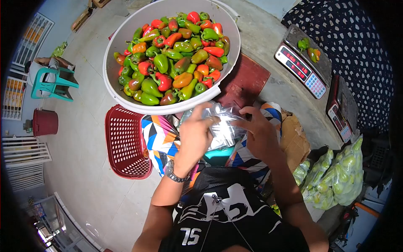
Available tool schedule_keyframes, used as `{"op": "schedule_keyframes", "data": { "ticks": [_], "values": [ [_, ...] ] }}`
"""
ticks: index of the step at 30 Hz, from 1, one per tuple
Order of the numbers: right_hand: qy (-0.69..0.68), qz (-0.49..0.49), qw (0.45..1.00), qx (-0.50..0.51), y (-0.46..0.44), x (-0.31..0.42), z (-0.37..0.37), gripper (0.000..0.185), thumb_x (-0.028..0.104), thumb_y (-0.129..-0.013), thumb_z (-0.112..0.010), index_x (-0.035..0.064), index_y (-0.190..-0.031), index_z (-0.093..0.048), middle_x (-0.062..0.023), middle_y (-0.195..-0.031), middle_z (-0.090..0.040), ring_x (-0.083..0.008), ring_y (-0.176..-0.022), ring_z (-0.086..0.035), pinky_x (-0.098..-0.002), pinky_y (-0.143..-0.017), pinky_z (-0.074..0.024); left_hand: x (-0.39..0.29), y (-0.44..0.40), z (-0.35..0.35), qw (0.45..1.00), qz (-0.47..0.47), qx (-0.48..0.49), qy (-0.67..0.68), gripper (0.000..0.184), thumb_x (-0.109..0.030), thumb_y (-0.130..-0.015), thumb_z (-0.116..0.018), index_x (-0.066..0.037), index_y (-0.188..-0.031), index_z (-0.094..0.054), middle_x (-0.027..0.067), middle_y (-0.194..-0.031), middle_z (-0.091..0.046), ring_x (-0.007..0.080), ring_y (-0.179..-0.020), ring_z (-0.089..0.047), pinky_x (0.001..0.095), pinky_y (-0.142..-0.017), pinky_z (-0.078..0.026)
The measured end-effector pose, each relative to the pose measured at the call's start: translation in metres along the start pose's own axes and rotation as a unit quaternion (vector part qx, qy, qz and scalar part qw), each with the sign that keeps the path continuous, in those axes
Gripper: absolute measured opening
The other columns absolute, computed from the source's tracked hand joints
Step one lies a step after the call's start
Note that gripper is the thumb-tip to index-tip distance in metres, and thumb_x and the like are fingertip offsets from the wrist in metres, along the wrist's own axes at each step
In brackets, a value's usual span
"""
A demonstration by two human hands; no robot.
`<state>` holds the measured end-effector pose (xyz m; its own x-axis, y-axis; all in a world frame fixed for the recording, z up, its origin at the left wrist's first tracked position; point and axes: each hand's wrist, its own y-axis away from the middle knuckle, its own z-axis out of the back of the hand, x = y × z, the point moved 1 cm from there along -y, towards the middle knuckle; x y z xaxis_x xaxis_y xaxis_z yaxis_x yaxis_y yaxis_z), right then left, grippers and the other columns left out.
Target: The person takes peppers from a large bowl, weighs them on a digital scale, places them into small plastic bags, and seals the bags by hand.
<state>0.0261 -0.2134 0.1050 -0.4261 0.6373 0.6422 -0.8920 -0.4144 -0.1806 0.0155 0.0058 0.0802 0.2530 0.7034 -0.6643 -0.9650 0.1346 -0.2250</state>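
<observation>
A clear, shiny plastic bag lies between my two hands, above my lap. My left hand, with a watch on its wrist, has its fingers closed on the bag's left side. On the other side, my right hand curls its thumb and fingers at the bag's right edge in a pinch. Just beyond both hands stands a large whitish tub, its rim close to my left fingertips. Red, green and orange peppers are heaped inside it. Whether the bag holds anything cannot be made out through the glare.
A red perforated basket stands on the floor at left. Two digital scales are at right, the farther one with peppers on it. Filled clear bags of green produce sit at lower right. A teal chair with a person is far left.
</observation>
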Motion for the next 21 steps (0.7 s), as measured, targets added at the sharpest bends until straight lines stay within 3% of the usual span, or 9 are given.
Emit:
{"op": "schedule_keyframes", "data": {
  "ticks": [3, 6, 10, 13, 15, 17, 19, 20, 21],
  "values": [
    [0.126, -0.031, 0.988, 0.085, 0.005, -0.002, -0.005, 0.046, -0.007, -0.077, -0.059, 0.0095, -0.119, -0.071, -0.0141, -0.134, -0.059, -0.034, -0.11, -0.065, -0.0454, -0.091, -0.055, -0.007, 0.006, -0.009, 0.981, -0.053, 0.114, -0.145, 0.056, -0.001, -0.071, -0.071, -0.009, -0.126, -0.073, 0.0235, -0.148, -0.053, 0.0334, -0.09, -0.074, 0.0411, -0.075, -0.061],
    [0.158, -0.023, 0.974, 0.162, 0.008, -0.006, -0.009, 0.046, -0.003, -0.078, -0.06, 0.0071, -0.122, -0.069, -0.0149, -0.14, -0.056, -0.0363, -0.122, -0.062, -0.0465, -0.098, -0.0544, -0.008, 0.011, -0.017, 0.97, -0.036, 0.162, -0.18, 0.07, -0.001, -0.069, -0.072, -0.005, -0.138, -0.063, 0.0266, -0.153, -0.047, 0.0344, -0.092, -0.074, 0.0414, -0.076, -0.062],
    [0.133, 0.087, 0.971, 0.181, -0.006, -0.013, 0.002, 0.04, 0.003, -0.08, -0.065, 0.0041, -0.12, -0.069, -0.0145, -0.135, -0.06, -0.0344, -0.126, -0.061, -0.0462, -0.101, -0.0536, -0.004, 0.029, -0.032, 0.975, -0.002, 0.205, -0.088, 0.087, 0.003, -0.066, -0.069, -0.003, -0.15, -0.048, 0.0233, -0.16, -0.04, 0.0401, -0.1, -0.07, 0.0451, -0.086, -0.059],
    [-0.1, 0.163, 0.971, 0.144, -0.056, -0.029, 0.02, 0.035, 0.008, -0.083, -0.069, 0.0035, -0.118, -0.069, -0.0129, -0.124, -0.067, -0.0313, -0.118, -0.065, -0.0446, -0.097, -0.0545, 0.008, 0.052, -0.05, 0.977, 0.035, 0.21, 0.001, 0.078, 0.004, -0.068, -0.066, 0.001, -0.144, -0.052, 0.027, -0.143, -0.055, 0.0439, -0.106, -0.067, 0.0481, -0.092, -0.056],
    [-0.144, 0.009, 0.983, 0.118, -0.107, -0.012, 0.035, 0.03, 0.011, -0.085, -0.072, 0.0021, -0.113, -0.07, -0.0105, -0.109, -0.071, -0.0236, -0.098, -0.069, -0.038, -0.087, -0.0558, 0.014, 0.066, -0.054, 0.969, 0.069, 0.23, 0.048, 0.067, 0.003, -0.07, -0.068, 0.004, -0.136, -0.058, 0.0292, -0.12, -0.067, 0.0459, -0.108, -0.065, 0.0498, -0.095, -0.053],
    [-0.086, 0.048, 0.995, 0.01, -0.156, -0.01, 0.027, 0.026, 0.017, -0.084, -0.072, 0.0038, -0.106, -0.072, -0.0132, -0.094, -0.071, -0.0288, -0.087, -0.071, -0.038, -0.08, -0.0559, 0.018, 0.076, -0.052, 0.965, 0.087, 0.231, 0.089, 0.059, 0.002, -0.07, -0.07, 0.005, -0.128, -0.062, 0.0295, -0.116, -0.067, 0.0459, -0.108, -0.065, 0.0494, -0.094, -0.053],
    [-0.036, 0.049, 0.997, 0.057, -0.198, -0.03, -0.012, 0.03, 0.018, -0.085, -0.072, 0.0051, -0.111, -0.072, -0.014, -0.1, -0.073, -0.0298, -0.09, -0.072, -0.0375, -0.081, -0.0567, 0.023, 0.078, -0.044, 0.962, 0.111, 0.227, 0.105, 0.048, 0.001, -0.071, -0.073, 0.006, -0.118, -0.065, 0.0305, -0.113, -0.067, 0.0463, -0.108, -0.065, 0.0485, -0.092, -0.053],
    [-0.043, 0.061, 0.993, 0.096, -0.215, -0.034, -0.038, 0.031, 0.019, -0.087, -0.075, 0.0035, -0.114, -0.071, -0.0105, -0.102, -0.072, -0.0215, -0.089, -0.07, -0.0337, -0.081, -0.0554, 0.028, 0.079, -0.042, 0.963, 0.111, 0.222, 0.103, 0.048, 0.001, -0.071, -0.073, 0.006, -0.117, -0.065, 0.0306, -0.114, -0.067, 0.0463, -0.109, -0.065, 0.0482, -0.092, -0.054],
    [-0.036, 0.123, 0.984, 0.124, -0.225, -0.039, -0.066, 0.039, 0.025, -0.085, -0.079, 0.0072, -0.118, -0.071, -0.0125, -0.107, -0.072, -0.0264, -0.096, -0.071, -0.038, -0.087, -0.0553, 0.035, 0.081, -0.041, 0.964, 0.112, 0.218, 0.102, 0.047, 0.002, -0.07, -0.073, 0.006, -0.117, -0.065, 0.0306, -0.114, -0.067, 0.0462, -0.109, -0.065, 0.048, -0.092, -0.054]
  ]
}}
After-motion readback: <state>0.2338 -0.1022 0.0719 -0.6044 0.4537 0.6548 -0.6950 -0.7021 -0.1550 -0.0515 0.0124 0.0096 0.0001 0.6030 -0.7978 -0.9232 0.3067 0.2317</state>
